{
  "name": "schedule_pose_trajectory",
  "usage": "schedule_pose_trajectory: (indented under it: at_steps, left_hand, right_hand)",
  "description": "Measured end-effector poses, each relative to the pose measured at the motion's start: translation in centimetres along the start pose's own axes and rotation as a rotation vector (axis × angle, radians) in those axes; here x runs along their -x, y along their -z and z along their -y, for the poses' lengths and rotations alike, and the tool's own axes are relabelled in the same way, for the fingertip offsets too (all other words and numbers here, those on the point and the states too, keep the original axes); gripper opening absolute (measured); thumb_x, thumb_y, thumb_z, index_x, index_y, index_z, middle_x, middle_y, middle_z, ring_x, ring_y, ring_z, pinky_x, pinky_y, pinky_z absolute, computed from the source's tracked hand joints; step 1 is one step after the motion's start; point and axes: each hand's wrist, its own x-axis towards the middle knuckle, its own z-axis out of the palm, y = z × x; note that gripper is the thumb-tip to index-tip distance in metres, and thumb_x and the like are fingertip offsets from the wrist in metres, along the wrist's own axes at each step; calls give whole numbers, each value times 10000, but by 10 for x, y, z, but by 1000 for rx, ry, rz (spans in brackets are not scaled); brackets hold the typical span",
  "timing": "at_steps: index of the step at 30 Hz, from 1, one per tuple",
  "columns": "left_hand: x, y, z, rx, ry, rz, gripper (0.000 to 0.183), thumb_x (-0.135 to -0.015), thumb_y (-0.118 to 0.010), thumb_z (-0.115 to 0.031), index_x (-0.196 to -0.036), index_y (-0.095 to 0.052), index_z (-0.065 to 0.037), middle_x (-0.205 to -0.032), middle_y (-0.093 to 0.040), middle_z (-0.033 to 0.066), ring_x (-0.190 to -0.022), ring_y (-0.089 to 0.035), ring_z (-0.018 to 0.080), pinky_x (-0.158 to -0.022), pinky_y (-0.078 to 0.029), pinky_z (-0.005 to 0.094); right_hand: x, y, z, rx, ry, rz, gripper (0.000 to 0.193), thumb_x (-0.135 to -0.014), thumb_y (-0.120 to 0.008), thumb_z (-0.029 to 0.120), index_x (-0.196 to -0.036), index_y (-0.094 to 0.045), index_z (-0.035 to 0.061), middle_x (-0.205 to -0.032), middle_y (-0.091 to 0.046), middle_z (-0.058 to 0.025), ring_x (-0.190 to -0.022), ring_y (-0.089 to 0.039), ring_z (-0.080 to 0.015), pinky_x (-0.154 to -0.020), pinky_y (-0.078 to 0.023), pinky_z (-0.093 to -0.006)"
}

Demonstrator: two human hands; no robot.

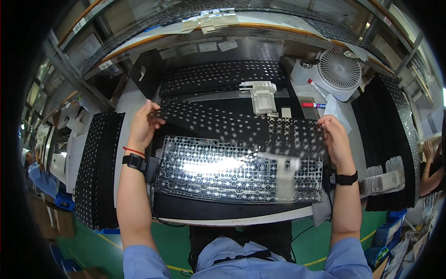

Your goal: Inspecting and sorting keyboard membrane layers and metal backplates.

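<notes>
My left hand (145, 124) pinches the left end of a thin black sheet with rows of small holes (218, 118). Its right end is gripped between the fingers of my right hand (333, 135). The sheet stretches between both hands, tilted and slightly blurred near the right. Below it lies a shiny, clear circuit film sheet (200, 174) with a keyboard-like pattern, its far edge partly covered. A pale strip (285, 179) shows on the film toward the right. Beyond the held sheet, a bundle of pale tabs (264, 100) rests on black material.
Stacks of black perforated sheets stand at the back (223, 74), left (97, 167) and right (390, 135). A white fan (340, 69), a red marker (312, 105) and a cloth (337, 113) sit at the back right. A shelf (251, 29) spans overhead; another person's hand (428, 151) shows far right.
</notes>
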Motion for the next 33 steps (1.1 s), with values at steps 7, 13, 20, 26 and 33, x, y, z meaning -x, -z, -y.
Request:
schedule_pose_trajectory:
  at_steps: [7, 13, 20, 26, 33]
  left_hand:
    - [3, -10, 1, -190, 62, 88, 214, -992, -619, -183, -1172, -639, -69, -848, -656, -52, -660, -553, 9, -545, -399, 177]
    - [-4, 2, 8, -248, 148, 122, 124, -1002, -603, -182, -1079, -612, -84, -792, -619, -69, -630, -517, 8, -537, -402, 157]
    - [-3, 0, 7, -105, 84, 49, 119, -1029, -560, -178, -1107, -576, -89, -868, -625, -46, -669, -536, 16, -574, -442, 165]
    - [-13, 17, 17, 64, -5, -114, 304, -1043, -549, -197, -1285, -530, -16, -1012, -634, 38, -919, -653, 128, -743, -529, 221]
    - [-6, 4, 4, 99, 66, -84, 387, -1062, -501, -237, -1352, -501, 18, -1241, -641, 171, -1043, -670, 211, -897, -555, 303]
  right_hand:
    - [-1, 4, -9, 184, 78, -23, 221, -960, -622, 45, -1175, -571, 45, -862, -657, 33, -709, -547, -3, -556, -385, -166]
    - [-3, 7, -10, 200, 51, -5, 359, -962, -617, 39, -1310, -530, 30, -849, -650, 26, -695, -544, -4, -555, -381, -157]
    - [1, 3, -4, 256, 29, -1, 411, -960, -629, 47, -1351, -504, 35, -868, -671, 0, -720, -582, -30, -582, -413, -177]
    - [1, 5, -8, 270, -25, 110, 440, -935, -673, 58, -1343, -510, 24, -908, -693, -39, -769, -623, -74, -663, -470, -203]
    - [8, 5, 1, 412, -154, 428, 532, -789, -759, -72, -1275, -553, -8, -913, -648, -16, -839, -604, -71, -802, -497, -229]
